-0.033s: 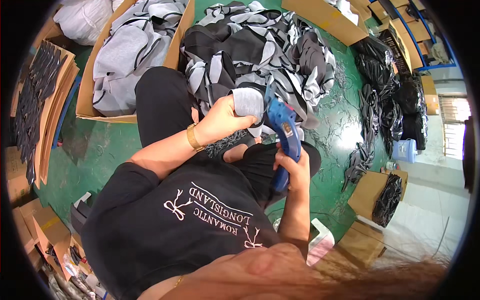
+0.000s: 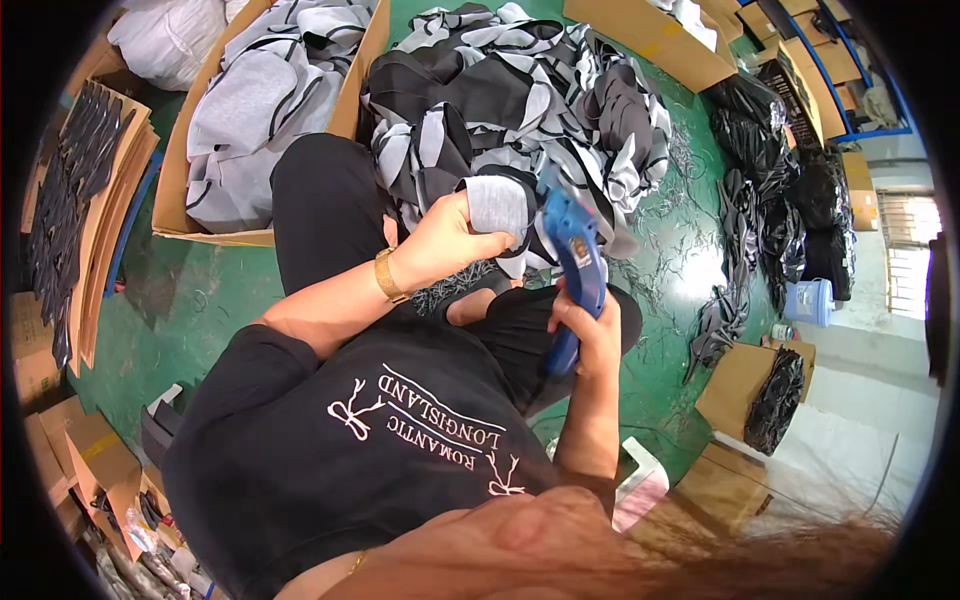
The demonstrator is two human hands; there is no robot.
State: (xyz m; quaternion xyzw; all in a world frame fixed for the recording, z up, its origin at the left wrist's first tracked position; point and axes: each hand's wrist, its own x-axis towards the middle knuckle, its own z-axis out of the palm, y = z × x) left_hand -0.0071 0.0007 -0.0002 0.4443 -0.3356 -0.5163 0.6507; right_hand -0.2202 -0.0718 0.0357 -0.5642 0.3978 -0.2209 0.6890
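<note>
Grey fabric piece with a black edge sits pinched in the left hand, fingers curled around its near side, above the lap. Right hand is closed around the handle of a blue handheld tool; the tool's long axis runs up and slightly left, its head meeting the fabric piece's right edge. What the tool's tip does there is hidden behind the fabric. Beyond lies a heap of grey and black fabric pieces on the green floor. A cardboard box of grey pieces stands to the left, partly cut off.
</note>
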